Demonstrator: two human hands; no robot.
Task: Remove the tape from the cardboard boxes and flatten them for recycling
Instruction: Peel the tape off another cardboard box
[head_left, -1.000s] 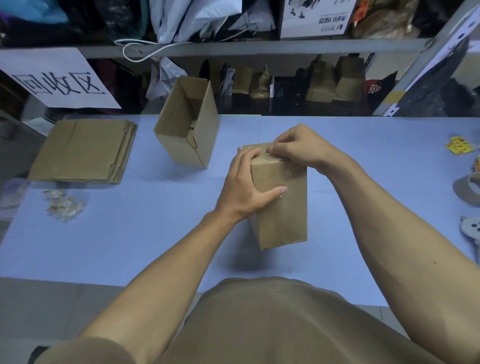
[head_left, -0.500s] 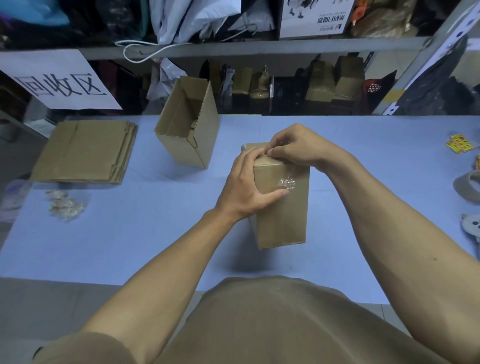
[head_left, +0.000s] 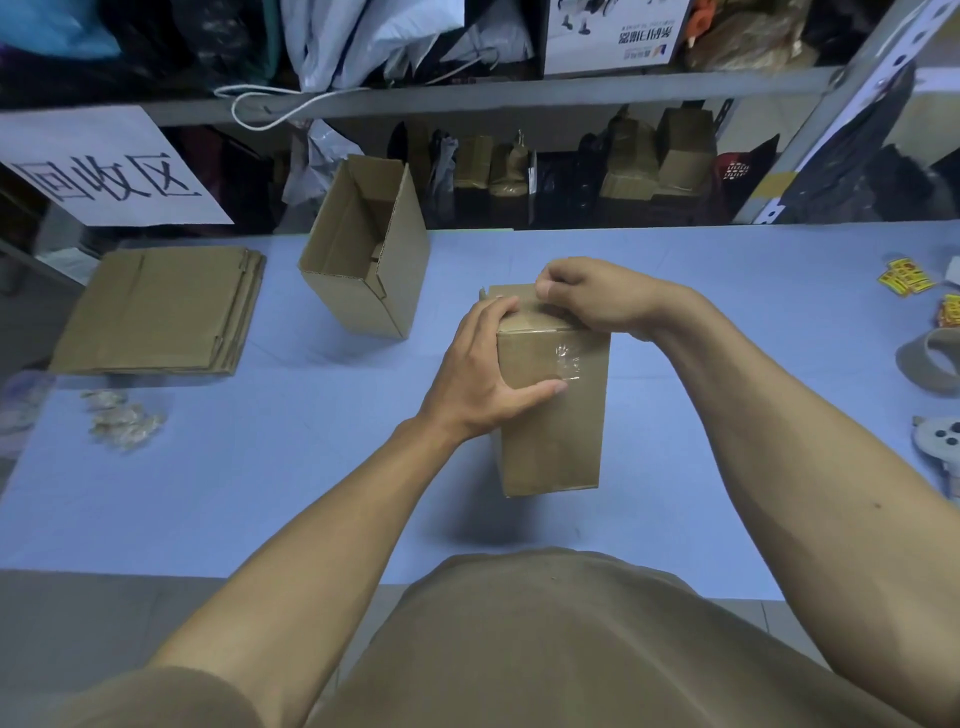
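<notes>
- Nearest the camera, two bare forearms reach out over the pale blue worktop from a tan shirt.
- A closed cardboard box stands upright on the worktop at the centre, its plain brown sides smooth and matte.
- The left hand wraps the box's upper left corner, fingers curled over the top edge and the thumb pressed flat across the near face.
- A strip of clear tape runs down that near face, wrinkled and glinting just beside the thumb tip.
- The right hand sits closed on the box's top, thumb and fingertips pinched together at the far edge; whether they grip tape is too small to tell.
- To the left lies a small heap of crumpled clear tape scraps.
- Beyond it rests a stack of flattened cardboard, edges squared.
- An open box stands tilted behind the centre, empty mouth up, well apart from the held one.
- At the right edge sit a tape roll and yellow stickers.
- A white paper sign and cluttered shelves close the back.
</notes>
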